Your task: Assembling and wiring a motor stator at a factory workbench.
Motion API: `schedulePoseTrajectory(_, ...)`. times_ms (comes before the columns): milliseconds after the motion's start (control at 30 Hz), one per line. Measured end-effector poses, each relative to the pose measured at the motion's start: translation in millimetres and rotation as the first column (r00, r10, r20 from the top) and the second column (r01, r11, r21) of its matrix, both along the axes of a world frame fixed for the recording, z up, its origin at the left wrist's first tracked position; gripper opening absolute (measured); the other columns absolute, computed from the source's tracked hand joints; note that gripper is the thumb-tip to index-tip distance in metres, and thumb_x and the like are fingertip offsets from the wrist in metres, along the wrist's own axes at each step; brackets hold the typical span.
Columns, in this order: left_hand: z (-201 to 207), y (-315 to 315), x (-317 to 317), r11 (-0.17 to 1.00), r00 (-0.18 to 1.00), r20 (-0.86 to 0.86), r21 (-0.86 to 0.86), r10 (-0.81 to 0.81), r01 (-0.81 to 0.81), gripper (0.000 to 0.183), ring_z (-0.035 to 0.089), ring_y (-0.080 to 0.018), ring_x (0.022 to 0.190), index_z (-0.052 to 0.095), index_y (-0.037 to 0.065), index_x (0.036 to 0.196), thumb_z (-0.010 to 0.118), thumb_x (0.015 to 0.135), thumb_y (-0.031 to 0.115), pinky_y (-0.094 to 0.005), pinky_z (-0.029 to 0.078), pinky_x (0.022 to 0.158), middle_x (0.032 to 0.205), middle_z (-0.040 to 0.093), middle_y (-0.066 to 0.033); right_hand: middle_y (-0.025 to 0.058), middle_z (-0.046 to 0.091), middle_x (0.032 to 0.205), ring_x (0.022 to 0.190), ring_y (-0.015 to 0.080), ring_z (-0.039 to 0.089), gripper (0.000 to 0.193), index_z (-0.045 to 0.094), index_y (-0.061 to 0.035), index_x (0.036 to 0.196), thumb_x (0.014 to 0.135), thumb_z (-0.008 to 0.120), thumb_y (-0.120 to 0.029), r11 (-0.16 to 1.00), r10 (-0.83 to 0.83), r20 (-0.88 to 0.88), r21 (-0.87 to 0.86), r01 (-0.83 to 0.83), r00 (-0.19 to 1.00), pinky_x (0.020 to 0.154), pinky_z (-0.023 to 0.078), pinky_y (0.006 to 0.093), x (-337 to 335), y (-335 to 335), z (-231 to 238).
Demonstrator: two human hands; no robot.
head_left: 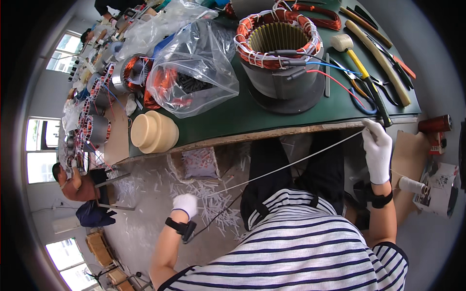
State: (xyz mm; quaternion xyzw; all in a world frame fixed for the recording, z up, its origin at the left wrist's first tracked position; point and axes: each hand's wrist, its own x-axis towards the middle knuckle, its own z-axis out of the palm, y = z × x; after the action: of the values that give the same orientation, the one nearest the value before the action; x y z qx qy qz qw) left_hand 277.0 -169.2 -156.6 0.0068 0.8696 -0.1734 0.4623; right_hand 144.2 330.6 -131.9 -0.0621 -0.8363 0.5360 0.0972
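Observation:
A thin white cord is stretched taut on a slant between my two gloved hands, in front of the bench edge. My left hand, in a white glove, is closed around its lower end, out to the left over the floor. Raised near the bench's right front corner, my right hand, also gloved, has its fingers closed on the upper end. Beyond the cord stands a motor stator with copper windings laced in white on its top rim. Blue and red leads with dark sleeves run from it to the right.
The green bench also bears a cream plastic cup-shaped part, a clear bag, a mallet and pliers. A white thread spool is at right. Paper strips litter the floor. Another person sits far left.

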Motion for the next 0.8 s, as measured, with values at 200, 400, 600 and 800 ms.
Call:
schedulePoseTrajectory(200,62.7,142.2,-110.8,0.507,0.627,-0.743,0.644,0.235,0.573,0.027,0.064,-0.0345,0.08,0.061,0.002,0.097,0.07,0.072,0.008,-0.0383,0.053,0.07,0.093,0.064,-0.0175,0.014,0.063,0.086,0.07,0.0246,0.061,0.021,0.064,0.001,0.095,0.075,0.062,0.01,0.964,0.203,-0.496,0.253,-0.083,0.844,0.064,0.05,0.0294,-7.6,-69.3,35.5)
schedulePoseTrajectory(400,113.7,196.9,-245.6,0.527,0.017,-0.992,0.08,0.123,0.846,0.079,0.053,-0.0318,0.113,0.051,0.005,0.125,0.079,0.059,0.039,-0.048,0.032,0.106,0.116,0.058,-0.0154,0.0129,0.064,0.086,0.073,0.0279,0.064,0.032,0.064,0.0007,0.094,0.063,0.067,0.007,0.923,0.368,-0.745,0.367,-0.119,0.556,0.066,0.053,0.0344,-29.1,-116.9,55.0)
schedulePoseTrajectory(600,114.8,203.4,-252.6,0.475,0.1,-0.994,0.111,0.049,0.873,0.076,0.06,-0.0304,0.097,0.052,0.005,0.123,0.077,0.064,0.046,-0.0456,0.04,0.099,0.099,0.064,-0.0132,0.0167,0.066,0.088,0.077,0.031,0.065,0.028,0.064,0.0042,0.093,0.067,0.067,0.012,0.935,0.331,-0.769,0.347,-0.077,0.547,0.071,0.054,0.0357,-47.6,-121.6,47.7)
schedulePoseTrajectory(800,145.7,203.7,-259.9,0.442,0.376,-0.923,0.373,0.087,0.815,0.08,0.061,-0.033,0.1,0.042,0.007,0.135,0.078,0.065,0.024,-0.0395,0.046,0.092,0.11,0.064,-0.0153,0.0151,0.065,0.088,0.077,0.0304,0.065,0.028,0.064,0.0013,0.094,0.066,0.064,0.006,0.942,0.31,-0.762,0.328,-0.074,0.568,0.068,0.053,0.0357,-46.6,-116.7,46.6)
